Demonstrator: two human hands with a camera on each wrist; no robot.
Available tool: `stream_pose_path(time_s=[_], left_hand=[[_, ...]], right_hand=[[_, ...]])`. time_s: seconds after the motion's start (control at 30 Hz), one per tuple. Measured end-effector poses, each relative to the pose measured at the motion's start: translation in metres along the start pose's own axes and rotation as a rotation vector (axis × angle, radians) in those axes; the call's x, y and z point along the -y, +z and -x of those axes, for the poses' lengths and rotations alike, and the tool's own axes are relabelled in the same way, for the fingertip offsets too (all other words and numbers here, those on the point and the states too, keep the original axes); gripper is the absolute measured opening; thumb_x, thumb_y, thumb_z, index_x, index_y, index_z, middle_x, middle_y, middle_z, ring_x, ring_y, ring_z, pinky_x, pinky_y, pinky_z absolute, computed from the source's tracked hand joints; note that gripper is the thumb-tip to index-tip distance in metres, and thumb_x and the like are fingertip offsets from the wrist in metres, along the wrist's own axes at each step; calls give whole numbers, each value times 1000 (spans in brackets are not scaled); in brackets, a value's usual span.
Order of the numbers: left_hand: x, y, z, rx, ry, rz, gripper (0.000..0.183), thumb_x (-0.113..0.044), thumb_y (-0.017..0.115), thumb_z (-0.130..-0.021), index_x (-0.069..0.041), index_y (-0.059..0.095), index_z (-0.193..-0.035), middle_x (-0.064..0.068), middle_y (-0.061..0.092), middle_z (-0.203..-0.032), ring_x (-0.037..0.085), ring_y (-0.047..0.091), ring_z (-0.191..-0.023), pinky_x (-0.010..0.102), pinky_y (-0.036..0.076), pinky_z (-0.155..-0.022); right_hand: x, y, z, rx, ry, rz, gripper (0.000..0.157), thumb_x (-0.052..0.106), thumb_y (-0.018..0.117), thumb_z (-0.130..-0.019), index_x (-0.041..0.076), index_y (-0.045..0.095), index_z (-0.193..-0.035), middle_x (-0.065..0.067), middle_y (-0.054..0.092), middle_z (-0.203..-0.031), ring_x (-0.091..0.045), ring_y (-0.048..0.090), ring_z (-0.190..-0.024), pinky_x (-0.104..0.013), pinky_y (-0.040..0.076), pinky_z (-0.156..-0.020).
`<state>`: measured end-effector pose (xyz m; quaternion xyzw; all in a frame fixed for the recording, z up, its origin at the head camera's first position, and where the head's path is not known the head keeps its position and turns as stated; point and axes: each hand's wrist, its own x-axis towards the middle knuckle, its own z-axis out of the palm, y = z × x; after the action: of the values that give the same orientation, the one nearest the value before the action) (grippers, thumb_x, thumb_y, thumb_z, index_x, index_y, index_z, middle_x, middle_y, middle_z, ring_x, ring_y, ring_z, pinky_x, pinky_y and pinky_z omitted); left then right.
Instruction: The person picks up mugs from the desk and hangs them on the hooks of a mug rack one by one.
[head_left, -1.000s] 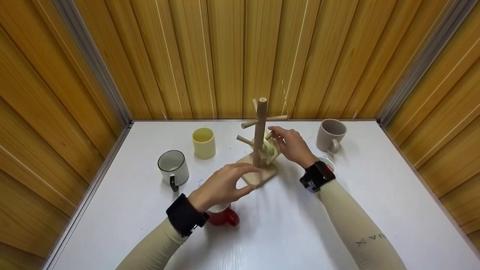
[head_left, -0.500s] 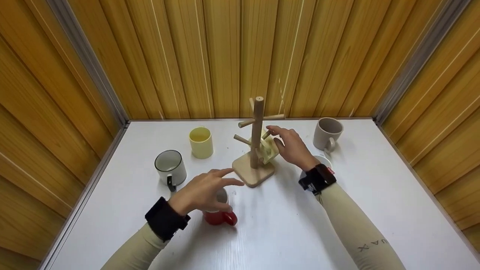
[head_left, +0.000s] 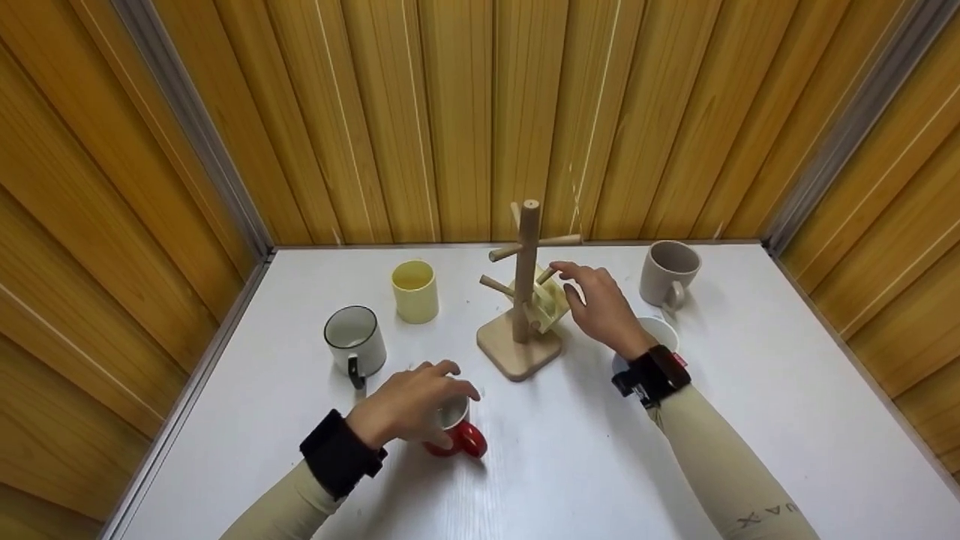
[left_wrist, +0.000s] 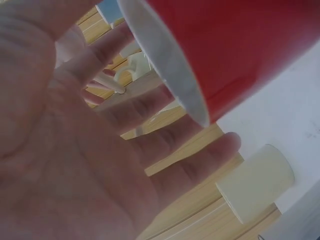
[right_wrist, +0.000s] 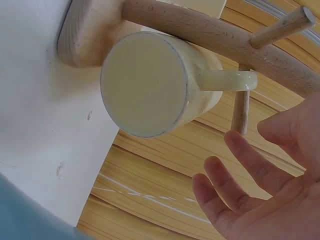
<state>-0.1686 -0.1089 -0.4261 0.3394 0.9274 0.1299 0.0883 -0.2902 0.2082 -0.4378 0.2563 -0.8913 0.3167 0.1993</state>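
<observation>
Over the red mug (head_left: 471, 441), my left hand (head_left: 409, 401) hovers with fingers spread about its rim. In the left wrist view the mug's white inside faces the palm, and some fingertips pass behind its edge; whether they touch cannot be told. A pale yellow mug (right_wrist: 145, 85) hangs by its handle from a lower peg of the wooden mug tree (head_left: 527, 277). Beside that peg's tip is my right hand (right_wrist: 270, 185), fingers loosely bent and holding nothing.
A yellow mug (head_left: 416, 296) and a white mug with black handle (head_left: 360, 345) stand left of the tree. To the right are a taupe mug (head_left: 664, 277) and a white-rimmed cup (head_left: 664, 330), partly hidden under my right wrist. Wood-patterned walls enclose the white table.
My left hand has left the tree's base, moving left and toward me to the red mug. My right hand stays beside the hanging mug, with little movement.
</observation>
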Motion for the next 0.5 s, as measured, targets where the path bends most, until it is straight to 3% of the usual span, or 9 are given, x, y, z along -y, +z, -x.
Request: stream_pose_path(time_s=[0.2,0.5], left_hand=[[0,5,1,-50,9,23,55,-22,92,-68,-22,73,-120,2,60,-106,23,58,-91,36,49,-63],[3,6,-2,-81,42,42,50,-20,88,-68,-18,75,-116,1,60,-99,21,57,-86,32,48,-64]], right_hand=[[-2,0,6,1,6,-10,38,-4,58,-97,5,66,-133,-20,73,-115,-40,62,-99,-52,46,-89],[-2,-7,11,-47,32,-3,37,-5,61,-95,5,69,-130,-19,74,-113,-41,62,-101,-53,47,-89]])
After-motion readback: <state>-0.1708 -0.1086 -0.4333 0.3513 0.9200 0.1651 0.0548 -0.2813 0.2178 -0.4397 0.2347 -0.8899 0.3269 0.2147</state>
